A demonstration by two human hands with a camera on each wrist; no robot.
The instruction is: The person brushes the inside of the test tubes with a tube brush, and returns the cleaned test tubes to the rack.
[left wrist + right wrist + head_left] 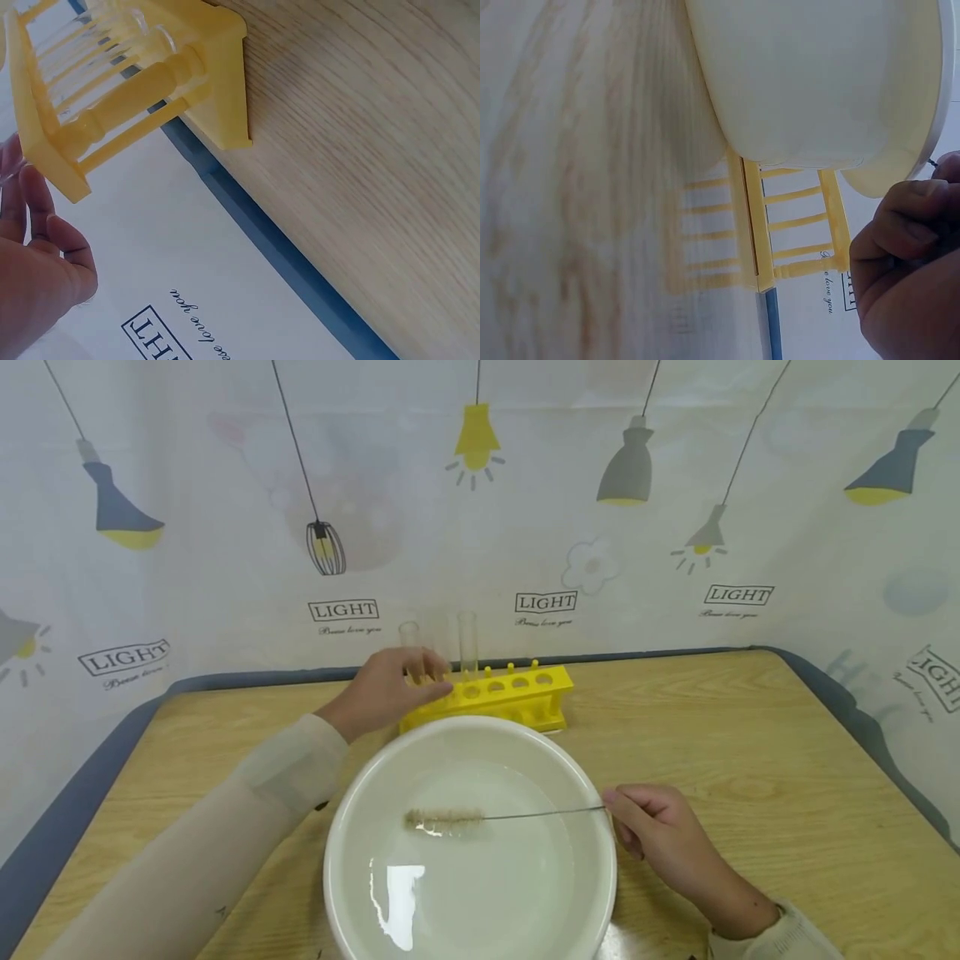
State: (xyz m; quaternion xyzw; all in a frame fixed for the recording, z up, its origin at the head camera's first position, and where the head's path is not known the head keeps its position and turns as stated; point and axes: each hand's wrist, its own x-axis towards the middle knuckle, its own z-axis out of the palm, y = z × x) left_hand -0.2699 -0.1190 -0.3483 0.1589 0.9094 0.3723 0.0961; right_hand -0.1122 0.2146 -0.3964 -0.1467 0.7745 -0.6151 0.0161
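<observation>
My left hand (393, 687) is at the left end of a yellow test tube rack (555, 679). Its fingers pinch a clear test tube (408, 633) whose rim shows above them; in the left wrist view the glass is only partly seen beside the fingertips (37, 184). Another test tube (468, 639) stands upright in the rack, to the right of that hand. With thumb and fingers, my right hand (667, 827) holds the thin wire handle of a test tube brush (446, 818). The brush's bristles lie at the water in a white basin (341, 860), and its wire crosses the basin's right rim.
The basin stands on a wooden table (750, 760), directly in front of the rack. Several rack holes at the right hold no tubes. Behind the table's far edge hangs a pale curtain (420, 510) printed with lamps.
</observation>
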